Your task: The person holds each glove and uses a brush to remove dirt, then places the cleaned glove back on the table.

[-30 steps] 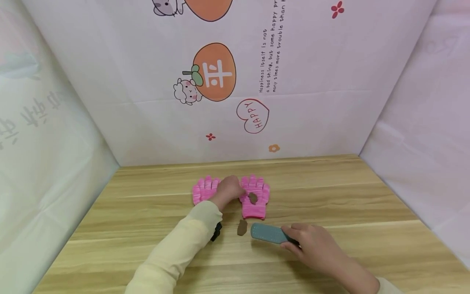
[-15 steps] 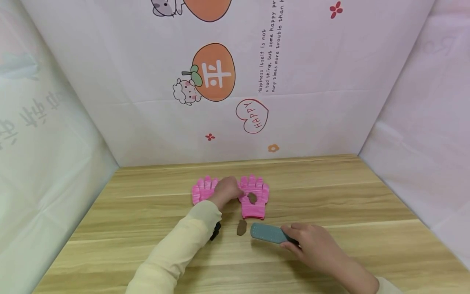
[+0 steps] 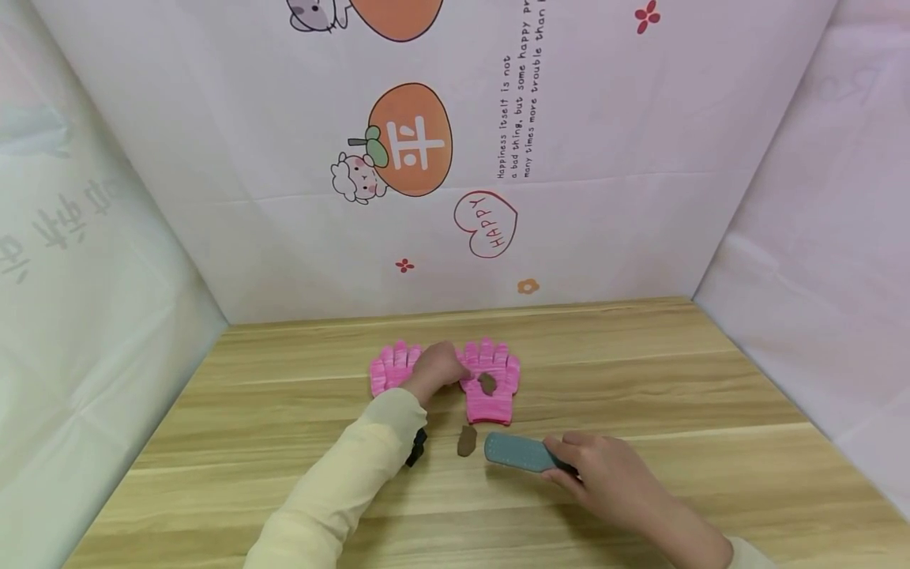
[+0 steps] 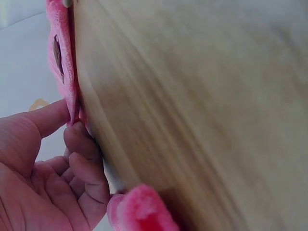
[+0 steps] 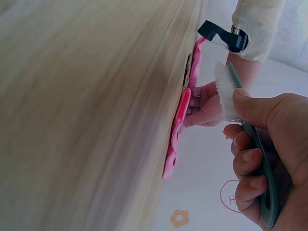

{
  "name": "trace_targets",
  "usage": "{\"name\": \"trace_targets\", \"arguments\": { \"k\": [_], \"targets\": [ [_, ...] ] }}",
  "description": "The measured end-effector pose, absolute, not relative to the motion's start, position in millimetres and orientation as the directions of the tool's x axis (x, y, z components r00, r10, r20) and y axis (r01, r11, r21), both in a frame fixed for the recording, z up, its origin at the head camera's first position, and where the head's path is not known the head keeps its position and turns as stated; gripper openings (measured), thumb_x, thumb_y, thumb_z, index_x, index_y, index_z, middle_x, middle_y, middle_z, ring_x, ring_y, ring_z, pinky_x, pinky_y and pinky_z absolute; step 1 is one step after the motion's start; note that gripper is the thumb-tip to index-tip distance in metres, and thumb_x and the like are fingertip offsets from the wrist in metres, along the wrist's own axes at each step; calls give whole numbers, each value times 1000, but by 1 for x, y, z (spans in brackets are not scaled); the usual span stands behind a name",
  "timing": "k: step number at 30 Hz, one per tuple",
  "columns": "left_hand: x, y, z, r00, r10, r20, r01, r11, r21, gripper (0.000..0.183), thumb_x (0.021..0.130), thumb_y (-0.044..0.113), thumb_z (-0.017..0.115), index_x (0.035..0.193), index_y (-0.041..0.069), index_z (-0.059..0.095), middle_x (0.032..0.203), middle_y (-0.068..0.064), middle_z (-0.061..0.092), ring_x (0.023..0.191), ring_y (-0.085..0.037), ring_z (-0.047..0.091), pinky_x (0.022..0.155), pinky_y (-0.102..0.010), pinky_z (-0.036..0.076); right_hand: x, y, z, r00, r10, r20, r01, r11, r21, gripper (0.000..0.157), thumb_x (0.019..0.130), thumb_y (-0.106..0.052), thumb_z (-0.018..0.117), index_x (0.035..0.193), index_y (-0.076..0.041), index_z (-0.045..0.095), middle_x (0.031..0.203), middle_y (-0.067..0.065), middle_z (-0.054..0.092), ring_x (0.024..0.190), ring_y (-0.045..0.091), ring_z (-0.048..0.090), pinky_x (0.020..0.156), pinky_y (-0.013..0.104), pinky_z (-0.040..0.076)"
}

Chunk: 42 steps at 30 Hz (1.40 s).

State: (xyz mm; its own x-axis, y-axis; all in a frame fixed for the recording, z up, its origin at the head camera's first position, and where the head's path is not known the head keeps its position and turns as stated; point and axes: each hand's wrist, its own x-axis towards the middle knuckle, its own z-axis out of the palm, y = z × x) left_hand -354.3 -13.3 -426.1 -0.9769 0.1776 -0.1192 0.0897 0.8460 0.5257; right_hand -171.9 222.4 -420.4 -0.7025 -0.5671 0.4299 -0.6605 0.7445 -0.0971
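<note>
In the head view, two pink knit gloves lie on the wooden table. My left hand (image 3: 437,367) is between them, and its thumb and forefinger pinch the edge of the right-hand glove (image 3: 490,407), as the left wrist view shows at the glove's edge (image 4: 71,91). A brown patch (image 3: 487,383) lies on that glove. The left-hand glove (image 3: 391,370) is partly hidden by my left hand. My right hand (image 3: 604,474) grips a brush (image 3: 517,452) by its handle; the right wrist view shows its green back and white bristles (image 5: 225,91). The brush is held apart from the gloves.
A second brown piece (image 3: 466,441) lies on the table (image 3: 640,379) between the right-hand glove and the brush. White printed cloth (image 3: 604,237) closes off the back and both sides. A black mount (image 5: 224,36) sits on my left wrist.
The view has shifted very slightly. Hands, gloves and brush otherwise stay as they were.
</note>
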Motion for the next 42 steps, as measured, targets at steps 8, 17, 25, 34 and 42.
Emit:
{"name": "trace_targets", "arguments": {
  "k": [8,17,25,34,42],
  "targets": [
    [-356,-14,-427,-977,168,-129,46,761,647,26,81,7,64,62,11,47,62,-5,52,50,-17,48,46,-27,42,-171,221,-420,-704,-566,429,-659,746,-96,28,81,-27,79,100,-8,71,74,-10,55,59,-3,42,47,20,43],
    [-360,-15,-435,-985,112,-130,-37,598,801,38,93,20,56,58,13,43,60,-4,50,55,-20,57,52,-30,51,-169,222,-419,-743,-553,376,-630,768,-116,31,85,-30,76,104,-5,72,78,-8,60,61,-2,45,50,21,46],
    [-358,-12,-434,-979,51,-199,-168,358,919,7,87,8,47,80,8,48,82,-8,47,66,-17,45,53,-26,44,-169,221,-419,-746,-554,369,-626,773,-106,34,86,-33,74,104,-5,73,79,-7,61,62,-2,47,51,22,47],
    [-356,-12,-435,-967,23,-252,-245,161,956,16,79,-2,42,93,2,50,92,-8,44,68,-15,41,53,-24,41,-169,222,-420,-744,-557,369,-631,767,-114,34,86,-32,74,105,-4,73,80,-7,61,62,-2,46,51,22,47],
    [-354,-13,-437,-954,14,-299,-300,-33,953,41,81,-5,42,122,-9,46,89,-7,46,66,-15,47,55,-24,47,-170,221,-420,-730,-567,381,-644,757,-110,34,86,-32,74,104,-4,73,78,-7,60,61,-2,45,50,22,46]
  ]
}}
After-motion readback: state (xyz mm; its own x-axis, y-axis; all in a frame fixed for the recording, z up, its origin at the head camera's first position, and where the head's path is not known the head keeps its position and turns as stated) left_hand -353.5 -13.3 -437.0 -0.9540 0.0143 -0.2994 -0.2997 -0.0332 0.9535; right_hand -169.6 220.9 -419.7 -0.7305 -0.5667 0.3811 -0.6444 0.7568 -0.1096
